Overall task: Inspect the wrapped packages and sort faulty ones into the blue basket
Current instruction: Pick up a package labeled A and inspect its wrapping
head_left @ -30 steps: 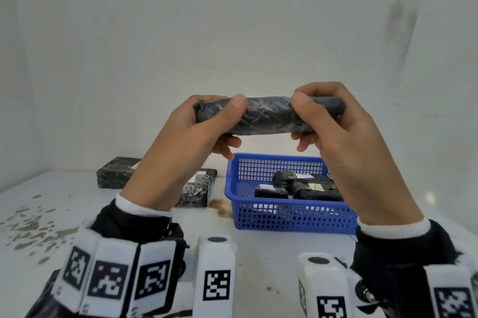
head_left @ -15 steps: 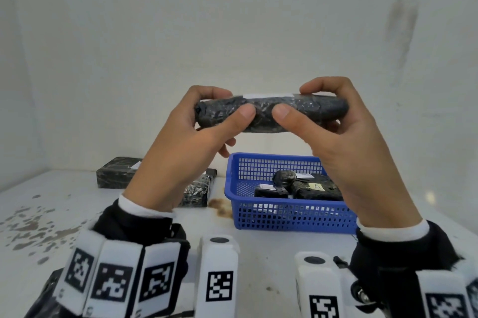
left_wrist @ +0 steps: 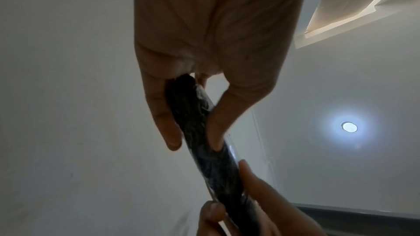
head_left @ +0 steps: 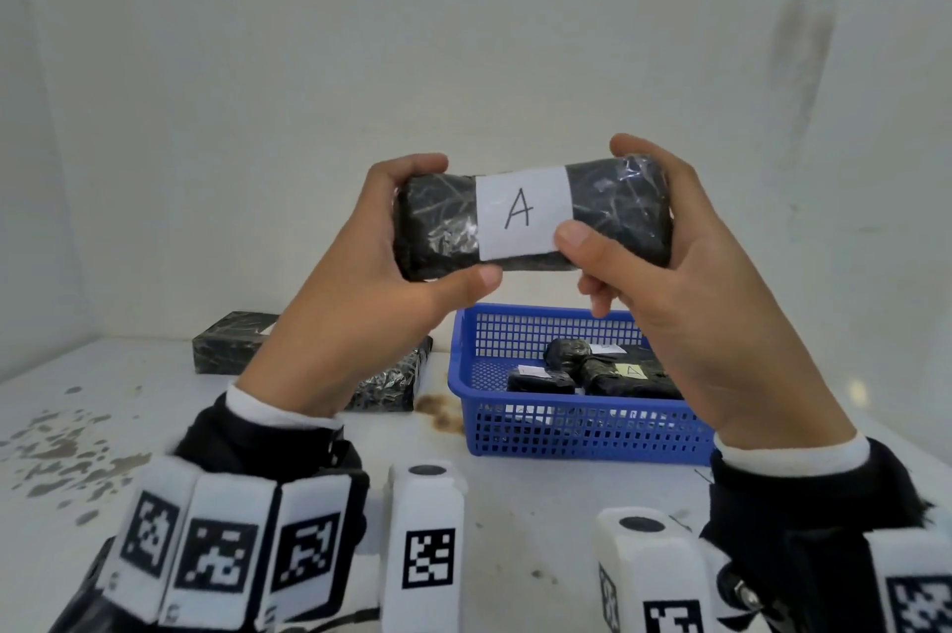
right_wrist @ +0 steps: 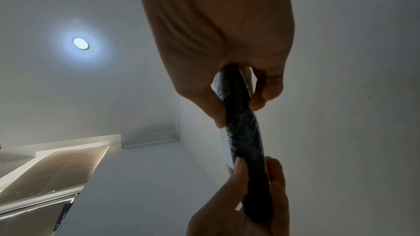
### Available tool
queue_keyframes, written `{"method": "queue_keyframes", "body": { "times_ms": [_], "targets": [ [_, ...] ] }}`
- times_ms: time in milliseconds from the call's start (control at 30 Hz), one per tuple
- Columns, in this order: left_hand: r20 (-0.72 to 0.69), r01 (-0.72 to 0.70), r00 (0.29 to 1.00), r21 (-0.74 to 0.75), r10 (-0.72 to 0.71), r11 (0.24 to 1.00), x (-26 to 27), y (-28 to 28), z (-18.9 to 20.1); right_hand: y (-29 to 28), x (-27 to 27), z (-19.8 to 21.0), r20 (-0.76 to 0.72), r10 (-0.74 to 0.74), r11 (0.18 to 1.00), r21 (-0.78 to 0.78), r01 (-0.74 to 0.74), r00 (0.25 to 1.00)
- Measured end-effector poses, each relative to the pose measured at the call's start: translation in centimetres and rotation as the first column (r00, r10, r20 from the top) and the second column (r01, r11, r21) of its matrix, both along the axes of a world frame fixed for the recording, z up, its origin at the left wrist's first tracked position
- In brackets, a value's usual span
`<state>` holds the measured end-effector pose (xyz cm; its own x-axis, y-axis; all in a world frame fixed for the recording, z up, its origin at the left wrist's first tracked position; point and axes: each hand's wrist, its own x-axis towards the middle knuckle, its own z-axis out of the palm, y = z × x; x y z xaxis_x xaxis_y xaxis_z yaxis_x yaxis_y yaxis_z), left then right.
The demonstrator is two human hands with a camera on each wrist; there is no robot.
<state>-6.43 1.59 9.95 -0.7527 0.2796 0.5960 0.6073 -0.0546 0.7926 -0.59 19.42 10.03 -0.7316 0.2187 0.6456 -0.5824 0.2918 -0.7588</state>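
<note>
- Far left on the white counter (head_left: 129,426) lies one dark wrapped block (head_left: 226,344), and just right of it a second, shinier one (head_left: 396,382), partly hidden behind the left wrist. That makes two packages waiting outside the basket, as far as I can see.
- The left hand (head_left: 371,302) grasps the left end of the package under inspection (head_left: 438,220), fingers curled over the top edge, thumb along the bottom edge.
- That package is held up in the air between both hands, above the counter, its broad face turned to the person, with one white label (head_left: 520,215) showing a handwritten "A".
- The right hand (head_left: 685,292) grasps the right end, thumb pressing on the lower corner of the label, fingers wrapped behind.
- To inspect well, I reckon the grip should stay at the ends, so the wrap and label stay uncovered; the right thumb now hides a corner worth checking. The film looks slippery, so one hand should hold while the other shifts.
- Below and to the right stands one blue basket (head_left: 566,431), holding what I count as three dark packages (head_left: 592,369), though they overlap and there may be more.
- Whether this package is faulty I cannot tell; I see no tear on this face.
</note>
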Motion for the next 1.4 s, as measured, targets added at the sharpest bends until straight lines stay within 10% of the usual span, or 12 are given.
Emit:
{"method": "queue_keyframes", "body": {
  "times_ms": [867,1400],
  "targets": [
    [0.071,0.088,0.992,0.245,-0.108,0.965,0.0,0.4,0.4,0.8,0.0,0.2,-0.025,0.146,0.984,-0.1,-0.148,0.989],
    [0.039,-0.044,0.998,0.148,0.039,0.988,0.1,0.9,0.2,-0.1,0.1,0.2,0.043,0.044,0.998,-0.035,-0.043,0.998]
  ]
}}
